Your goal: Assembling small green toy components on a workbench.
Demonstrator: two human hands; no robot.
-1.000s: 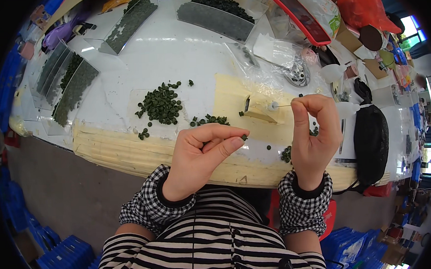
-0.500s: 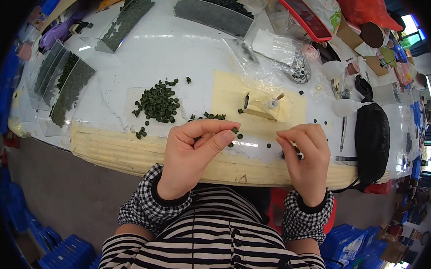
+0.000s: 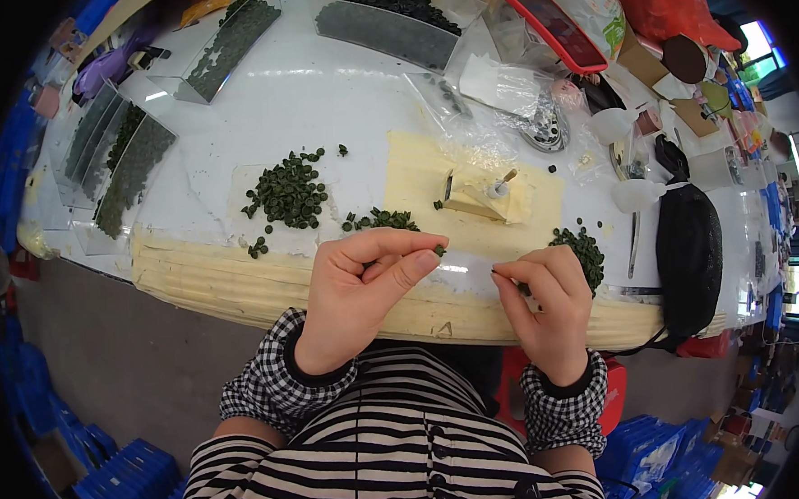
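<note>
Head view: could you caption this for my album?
Left hand pinches a green piece, right hand nearby, green heap beyond.

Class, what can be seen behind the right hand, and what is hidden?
Behind the right hand, part of a heap of green discs shows, with the yellow table edge nearer the wearer. The hand covers the rest, so the heap's full extent cannot be told.

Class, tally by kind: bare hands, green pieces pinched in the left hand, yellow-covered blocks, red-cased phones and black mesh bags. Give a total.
Hands: 2
Pinched green piece: 1
Yellow-covered block: 1
Red-cased phone: 1
Black mesh bag: 1
Total: 6
</note>
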